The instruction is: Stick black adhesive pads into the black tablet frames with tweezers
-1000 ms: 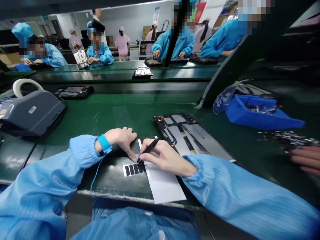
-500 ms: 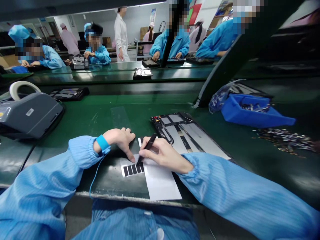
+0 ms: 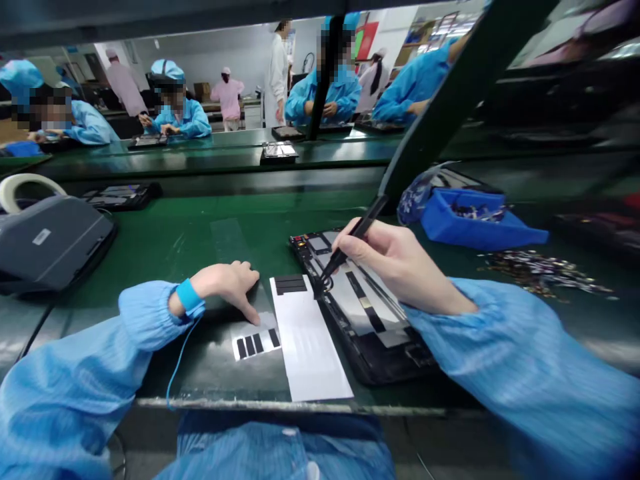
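My right hand is closed around black tweezers. Their tips point down over the left edge of an opened tablet, and a small dark piece appears to be at the tips. My left hand lies on the bench with its fingers spread. Its thumb touches the clear edge of a small label strip, which bears several black stickers and one gap. Between strip and tablet lies a long white sheet with dark strips at its top.
A grey tape dispenser stands at the left, near another opened device. On the right are a blue bin of small parts and a loose pile of parts. A green slanted post rises behind the tablet. Co-workers sit across the line.
My right hand has moved right and up with the tweezers, from the label strip to the tablet's edge. One black sticker is gone from the strip. My left hand remains beside the strip.
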`<action>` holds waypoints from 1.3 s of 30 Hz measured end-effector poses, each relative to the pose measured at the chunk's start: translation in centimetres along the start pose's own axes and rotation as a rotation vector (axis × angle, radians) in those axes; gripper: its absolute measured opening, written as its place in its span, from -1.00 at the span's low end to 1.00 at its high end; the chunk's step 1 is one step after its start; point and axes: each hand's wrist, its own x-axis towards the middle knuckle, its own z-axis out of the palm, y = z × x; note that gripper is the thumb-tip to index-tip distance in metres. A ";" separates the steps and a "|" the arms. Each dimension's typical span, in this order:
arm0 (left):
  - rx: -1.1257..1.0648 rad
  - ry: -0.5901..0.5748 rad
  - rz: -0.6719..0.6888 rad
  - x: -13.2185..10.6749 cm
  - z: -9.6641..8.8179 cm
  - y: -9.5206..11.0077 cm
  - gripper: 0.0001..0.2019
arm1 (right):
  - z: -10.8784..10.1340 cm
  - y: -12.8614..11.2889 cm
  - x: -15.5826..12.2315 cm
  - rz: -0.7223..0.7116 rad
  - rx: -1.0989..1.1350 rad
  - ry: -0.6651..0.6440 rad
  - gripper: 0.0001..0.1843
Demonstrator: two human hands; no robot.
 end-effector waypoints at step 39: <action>0.022 0.787 0.458 2.6 5.5 4.9 -0.67 | 2.1 6.3 2.4 0.236 -0.087 -0.082 -0.76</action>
